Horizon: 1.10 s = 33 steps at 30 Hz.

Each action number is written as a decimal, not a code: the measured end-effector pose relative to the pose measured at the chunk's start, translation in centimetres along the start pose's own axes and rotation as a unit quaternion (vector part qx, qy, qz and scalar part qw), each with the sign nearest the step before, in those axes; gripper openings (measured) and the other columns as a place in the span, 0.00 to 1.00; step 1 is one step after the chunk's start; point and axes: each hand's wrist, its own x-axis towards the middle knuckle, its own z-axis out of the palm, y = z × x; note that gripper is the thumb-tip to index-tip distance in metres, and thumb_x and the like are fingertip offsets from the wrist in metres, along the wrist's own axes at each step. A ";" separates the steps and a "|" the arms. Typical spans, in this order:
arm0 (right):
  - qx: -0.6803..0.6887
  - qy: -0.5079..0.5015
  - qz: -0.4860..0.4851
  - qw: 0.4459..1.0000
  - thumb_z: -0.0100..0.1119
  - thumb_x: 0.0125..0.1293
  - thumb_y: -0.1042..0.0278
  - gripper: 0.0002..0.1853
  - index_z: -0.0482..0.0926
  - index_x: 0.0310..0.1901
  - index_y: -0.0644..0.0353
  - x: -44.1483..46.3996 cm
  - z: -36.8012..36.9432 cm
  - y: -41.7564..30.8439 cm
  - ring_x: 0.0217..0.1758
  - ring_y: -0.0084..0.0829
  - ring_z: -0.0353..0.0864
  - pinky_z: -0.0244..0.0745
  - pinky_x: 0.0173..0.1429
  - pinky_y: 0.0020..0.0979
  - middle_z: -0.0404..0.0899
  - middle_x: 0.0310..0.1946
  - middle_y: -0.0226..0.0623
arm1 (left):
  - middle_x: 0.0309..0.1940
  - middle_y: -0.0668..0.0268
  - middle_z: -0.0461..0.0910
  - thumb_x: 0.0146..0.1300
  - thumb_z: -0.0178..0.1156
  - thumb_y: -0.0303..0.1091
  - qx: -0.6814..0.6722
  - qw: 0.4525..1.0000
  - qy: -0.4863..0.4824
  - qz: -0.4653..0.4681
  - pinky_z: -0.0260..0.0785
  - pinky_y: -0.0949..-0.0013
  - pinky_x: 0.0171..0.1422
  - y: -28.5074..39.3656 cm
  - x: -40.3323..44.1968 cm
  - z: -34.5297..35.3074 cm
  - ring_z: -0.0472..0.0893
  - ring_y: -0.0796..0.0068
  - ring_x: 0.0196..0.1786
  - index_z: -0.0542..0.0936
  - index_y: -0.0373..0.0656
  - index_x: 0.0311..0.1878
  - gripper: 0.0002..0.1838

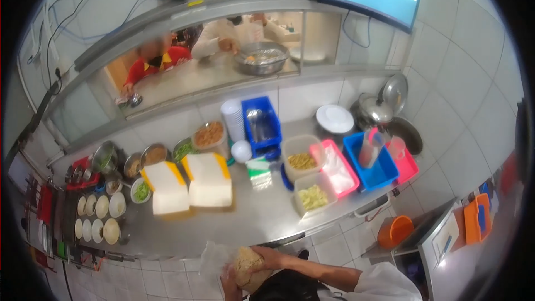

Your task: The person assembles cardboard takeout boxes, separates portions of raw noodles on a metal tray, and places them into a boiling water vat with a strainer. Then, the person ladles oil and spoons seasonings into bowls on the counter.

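Close to my body, below the counter's front edge, a clear plastic bag (216, 257) holds a tan, bumpy mass (249, 267), possibly noodles; its kind is not clear. My right hand (267, 258) is curled over the upper right side of the bag. My left hand (230, 285) grips its lower left side, with part of the fingers hidden. Two open paper-lined boxes (210, 184) with yellow edges lie on the steel counter (184, 231) ahead of the bag.
Several small bowls (101, 206) stand in rows at the left. Tubs of chopped food (314, 198), a pink tray (341, 175) and a blue tray (368, 161) are at the right. Beyond the serving window, people stand near a steel basin (261, 66). An orange bucket (397, 231) is on the floor.
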 end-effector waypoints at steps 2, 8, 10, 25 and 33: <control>0.017 -0.010 0.017 1.000 0.69 0.47 0.47 0.36 0.69 0.51 0.65 0.9 3.4 -0.3 0.49 0.32 0.73 0.67 0.53 0.31 0.74 0.43 0.42 | 0.47 0.58 0.74 0.56 0.60 0.37 -0.130 0.991 0.029 -0.024 0.70 0.65 0.54 0.6 -1.3 -3.4 0.75 0.65 0.50 0.68 0.35 0.56 0.26; 0.048 -0.002 0.072 0.996 0.70 0.48 0.49 0.31 0.72 0.46 0.65 2.5 11.0 -4.3 0.46 0.28 0.73 0.68 0.50 0.29 0.76 0.40 0.38 | 0.44 0.61 0.77 0.38 0.71 0.25 -0.040 0.990 -0.066 -0.119 0.71 0.66 0.52 2.9 -2.5 -12.8 0.78 0.68 0.45 0.71 0.31 0.52 0.33; 0.059 -0.011 0.068 0.996 0.69 0.51 0.54 0.26 0.73 0.46 0.64 3.6 12.9 -4.3 0.45 0.24 0.74 0.69 0.50 0.27 0.77 0.38 0.34 | 0.42 0.61 0.78 0.39 0.71 0.25 -0.050 0.991 -0.071 -0.106 0.72 0.67 0.50 3.8 -2.7 -14.9 0.79 0.69 0.43 0.72 0.31 0.50 0.31; 0.078 -0.263 -0.005 0.962 0.63 0.56 0.49 0.29 0.73 0.53 0.61 23.2 26.4 -4.6 0.42 0.20 0.73 0.69 0.46 0.26 0.78 0.40 0.30 | 0.40 0.60 0.79 0.36 0.73 0.30 0.070 0.989 0.099 -0.081 0.72 0.67 0.48 11.1 4.2 -32.0 0.78 0.70 0.42 0.76 0.34 0.46 0.29; -0.139 -0.463 -0.173 0.858 0.56 0.59 0.44 0.27 0.73 0.46 0.62 37.6 43.0 -13.5 0.40 0.37 0.75 0.70 0.43 0.39 0.76 0.41 0.42 | 0.40 0.61 0.79 0.36 0.73 0.29 0.011 0.952 0.300 -0.052 0.71 0.68 0.48 16.1 4.0 -45.5 0.78 0.71 0.42 0.77 0.35 0.45 0.28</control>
